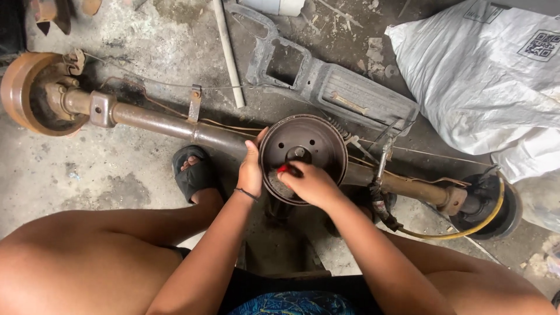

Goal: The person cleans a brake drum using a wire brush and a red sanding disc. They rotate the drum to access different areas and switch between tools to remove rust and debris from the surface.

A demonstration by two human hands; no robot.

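Rusty matt metal brake drum (pixel 303 153)

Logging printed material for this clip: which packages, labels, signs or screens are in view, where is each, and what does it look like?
White sack: top right on the concrete floor, large, crumpled, soft-sided.
Square code label: printed black on the sack's upper right face.
Faint dark print: at the sack's top edge, too small to make out.
No signs or screens in view.
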